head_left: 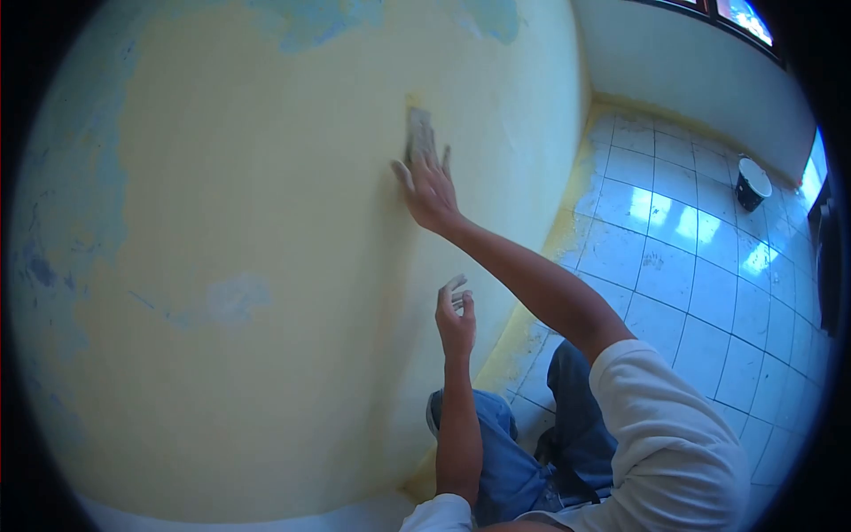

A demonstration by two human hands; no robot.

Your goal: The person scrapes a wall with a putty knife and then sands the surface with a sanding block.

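My right hand (432, 191) is raised against the yellowish wall (292, 195), its dusty fingers stretched upward with the thumb out to the side. Under those fingers it presses a small grey piece of sandpaper (419, 117) against the surface; most of the piece is covered. A darker yellow mark borders its upper end. Lower down, my left hand (456, 321) hangs in the air near the wall, fingers loosely curled and apart, with nothing seen in it. Whitish dust coats the fingertips.
Pale blue patches (332, 22) and a whitish spot (238, 297) mark the wall. White floor tiles (616, 253) lie to the right, with a yellow-stained edge along the wall. A dark bucket (753, 186) with a white inside stands on the far floor. My bent legs (505, 452) are below.
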